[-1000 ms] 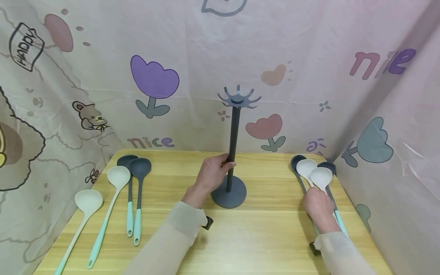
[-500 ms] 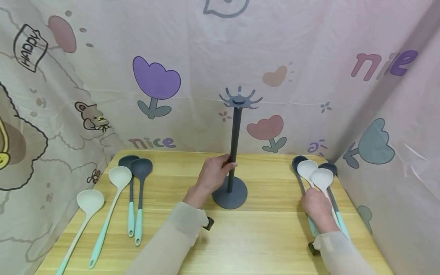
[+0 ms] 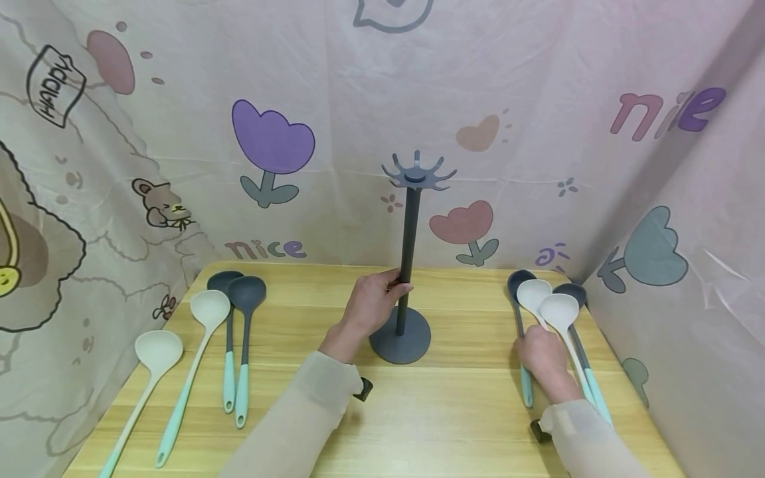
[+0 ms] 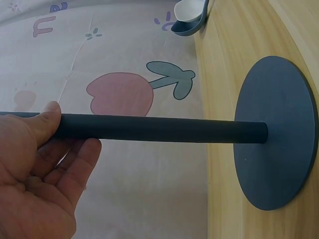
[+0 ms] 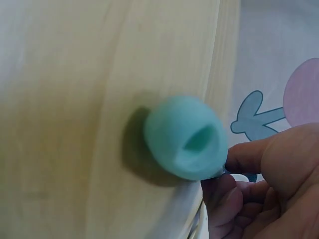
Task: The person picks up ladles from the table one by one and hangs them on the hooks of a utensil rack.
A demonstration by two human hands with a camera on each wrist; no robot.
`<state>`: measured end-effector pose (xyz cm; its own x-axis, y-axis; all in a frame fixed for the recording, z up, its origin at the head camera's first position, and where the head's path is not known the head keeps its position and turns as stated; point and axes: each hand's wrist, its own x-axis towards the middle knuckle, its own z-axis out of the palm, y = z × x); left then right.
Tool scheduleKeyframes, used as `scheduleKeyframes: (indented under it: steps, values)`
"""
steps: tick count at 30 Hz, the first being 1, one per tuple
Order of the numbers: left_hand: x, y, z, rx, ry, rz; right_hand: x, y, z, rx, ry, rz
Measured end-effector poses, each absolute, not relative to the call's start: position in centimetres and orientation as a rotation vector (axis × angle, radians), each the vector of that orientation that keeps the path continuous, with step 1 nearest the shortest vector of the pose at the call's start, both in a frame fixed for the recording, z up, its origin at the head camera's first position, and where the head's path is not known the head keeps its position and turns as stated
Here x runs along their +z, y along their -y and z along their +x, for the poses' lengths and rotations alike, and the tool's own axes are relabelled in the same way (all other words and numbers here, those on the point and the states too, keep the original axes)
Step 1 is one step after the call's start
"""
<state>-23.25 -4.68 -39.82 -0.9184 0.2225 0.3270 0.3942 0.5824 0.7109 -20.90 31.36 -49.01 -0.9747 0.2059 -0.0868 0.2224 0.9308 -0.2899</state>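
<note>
My left hand (image 3: 370, 302) grips the dark upright post (image 3: 409, 232) of a utensil stand between thumb and fingers. The stand has a ring of curved hooks (image 3: 415, 176) on top and a round base (image 4: 276, 134) on the table. At the right, my right hand (image 3: 544, 355) pinches a dark grey ladle (image 3: 521, 282) by its handle. That ladle's mint handle end (image 5: 184, 134) points toward the right wrist camera, its shadow falling on the wood beside it. Two white ladles (image 3: 560, 311) and another dark ladle (image 3: 572, 292) lie just right of the hand.
On the left of the wooden table (image 3: 454, 411) lie two white ladles (image 3: 209, 309) and two dark ladles (image 3: 246, 292), all with mint handles. A printed cloth (image 3: 358, 119) hangs behind the table and along both sides.
My right hand has shifted slightly left, and the dark ladle's handle has swung left, away from the white ladles. The left hand keeps its grip on the post.
</note>
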Motion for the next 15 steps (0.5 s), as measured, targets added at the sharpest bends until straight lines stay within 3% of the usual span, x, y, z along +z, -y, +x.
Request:
scheduleKeyframes:
  steps: [15]
  values:
    - [-39.84, 4.68, -23.23, -1.251, 2.634, -0.489, -49.36, -30.95, -21.04, -0.647, -3.039, 0.3]
